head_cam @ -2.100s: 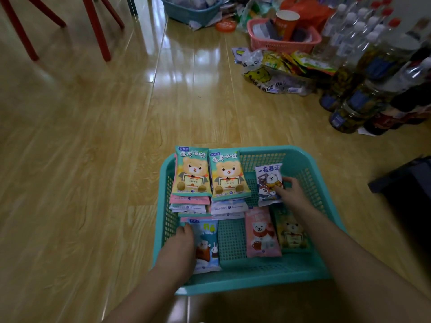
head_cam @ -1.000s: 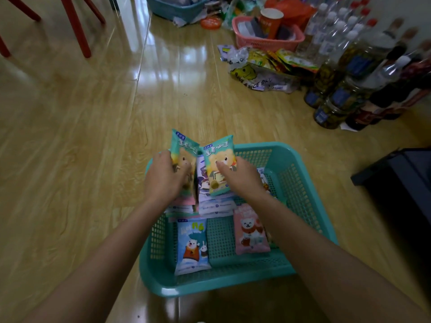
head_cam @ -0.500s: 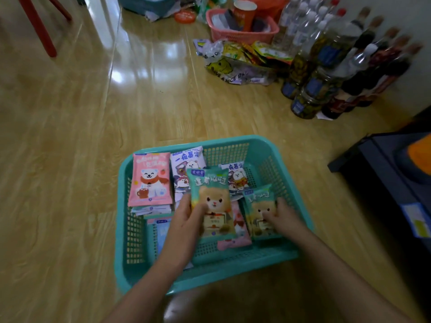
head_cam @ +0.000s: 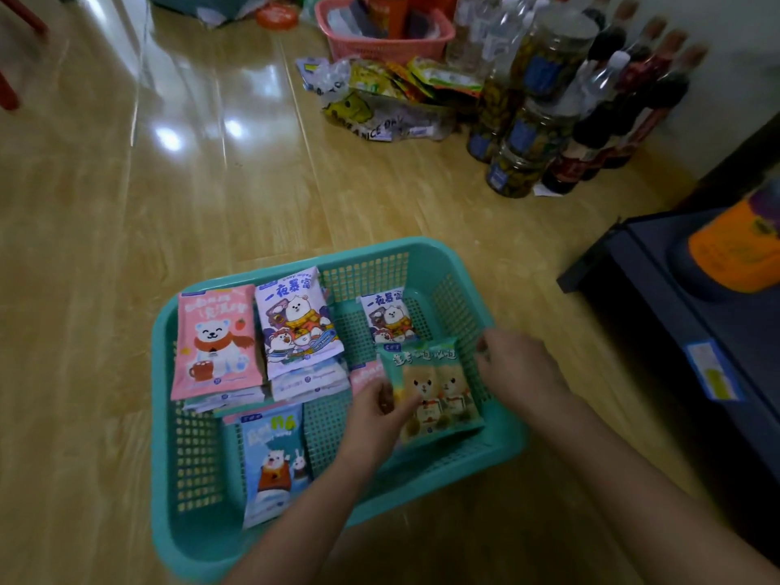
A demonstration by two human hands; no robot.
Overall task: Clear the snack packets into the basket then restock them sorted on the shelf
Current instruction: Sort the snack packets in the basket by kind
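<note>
A teal mesh basket [head_cam: 198, 538] stands on the wooden floor with several snack packets in it. At its far left lie a pink bear packet [head_cam: 215, 339] and a white bear packet [head_cam: 297, 320], each on top of a small stack. A smaller white packet [head_cam: 390, 316] lies at the far right, a blue packet [head_cam: 272, 458] near the front. My left hand [head_cam: 380, 415] pinches the left edge of the green bear packets [head_cam: 439, 392] over the basket's right side. My right hand [head_cam: 519, 365] touches their upper right corner with curled fingers.
A pink basket [head_cam: 380, 44], a pile of loose snack bags [head_cam: 392, 103] and several bottles and jars [head_cam: 548, 111] stand on the floor at the back right. A dark low shelf [head_cam: 692, 314] with an orange object on it is at the right.
The green packets went from apart, one in each hand, to together at the basket's right side. My view has swung right and closer; the shelf shows more.
</note>
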